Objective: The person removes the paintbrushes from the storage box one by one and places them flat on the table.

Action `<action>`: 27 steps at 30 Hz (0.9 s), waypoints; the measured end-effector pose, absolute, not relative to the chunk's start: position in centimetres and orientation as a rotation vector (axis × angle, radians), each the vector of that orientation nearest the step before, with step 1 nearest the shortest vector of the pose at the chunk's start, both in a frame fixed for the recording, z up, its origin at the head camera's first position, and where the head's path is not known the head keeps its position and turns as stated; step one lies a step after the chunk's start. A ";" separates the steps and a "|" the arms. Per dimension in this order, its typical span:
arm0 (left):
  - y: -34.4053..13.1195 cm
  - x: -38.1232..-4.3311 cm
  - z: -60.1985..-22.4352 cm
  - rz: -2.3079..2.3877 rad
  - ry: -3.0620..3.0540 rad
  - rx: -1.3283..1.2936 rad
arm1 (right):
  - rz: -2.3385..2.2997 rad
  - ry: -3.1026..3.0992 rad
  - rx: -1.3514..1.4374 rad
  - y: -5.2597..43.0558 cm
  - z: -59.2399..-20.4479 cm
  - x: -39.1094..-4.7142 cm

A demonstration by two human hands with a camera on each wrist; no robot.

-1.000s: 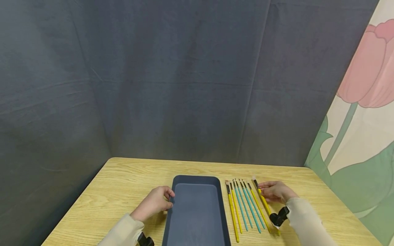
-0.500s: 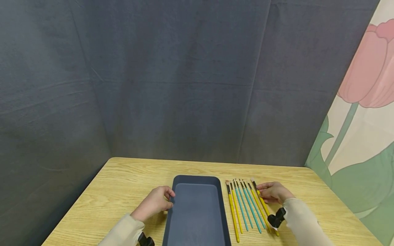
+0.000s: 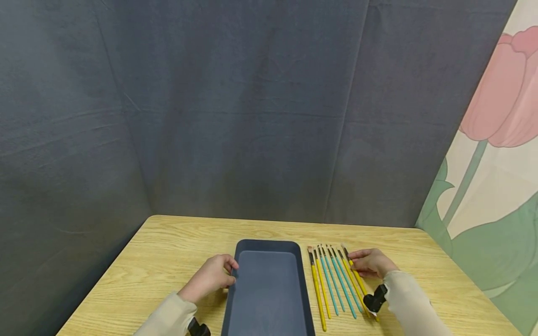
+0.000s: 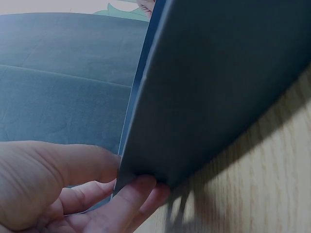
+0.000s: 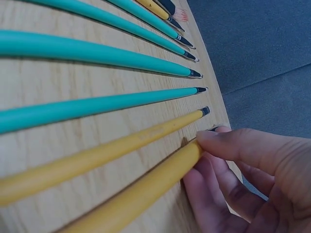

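My left hand (image 3: pixel 212 277) is at the left side of a dark blue-grey rectangular tray (image 3: pixel 269 289). In the left wrist view its thumb and fingers pinch the rim of the tray (image 4: pixel 204 87). On the right, my right hand (image 3: pixel 371 262) pinches a thick yellow-handled paintbrush (image 5: pixel 146 194) near its dark ferrule. That brush lies at the right end of a row, close beside a thinner yellow paintbrush (image 5: pixel 121 150). Its bristles are mostly hidden by the thumb in the right wrist view.
Between tray and right hand, several teal paintbrushes (image 3: pixel 342 280) lie side by side, bristles away from me. A wide yellow paintbrush (image 3: pixel 317 289) lies nearest the tray. All rest on a wooden table (image 3: pixel 180 238). A dark curtain (image 3: pixel 252 116) hangs behind.
My right hand has shifted slightly left with the thick yellow paintbrush, bringing it nearer the row. The left hand and the tray have stayed put.
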State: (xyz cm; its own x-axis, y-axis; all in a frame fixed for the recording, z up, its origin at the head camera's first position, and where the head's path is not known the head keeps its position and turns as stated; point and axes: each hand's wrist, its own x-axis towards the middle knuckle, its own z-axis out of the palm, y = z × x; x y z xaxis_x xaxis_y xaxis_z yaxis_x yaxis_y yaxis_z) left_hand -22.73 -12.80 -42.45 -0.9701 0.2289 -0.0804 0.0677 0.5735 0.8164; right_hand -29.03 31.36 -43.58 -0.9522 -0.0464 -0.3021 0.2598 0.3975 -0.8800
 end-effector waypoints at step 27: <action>-12.8 -22.9 -42.6 1.336 2.608 0.245 | -1.595 2.321 0.116 31.8 -43.5 -28.8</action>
State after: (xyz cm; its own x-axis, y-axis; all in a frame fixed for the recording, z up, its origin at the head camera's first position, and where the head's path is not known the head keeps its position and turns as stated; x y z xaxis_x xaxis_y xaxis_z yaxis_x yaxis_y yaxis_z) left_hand -22.90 -12.77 -42.57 -0.9661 0.2369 -0.1023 0.0554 0.5778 0.8143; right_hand -28.83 31.84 -43.46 -0.9450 -0.1135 -0.3067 0.2455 0.3731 -0.8947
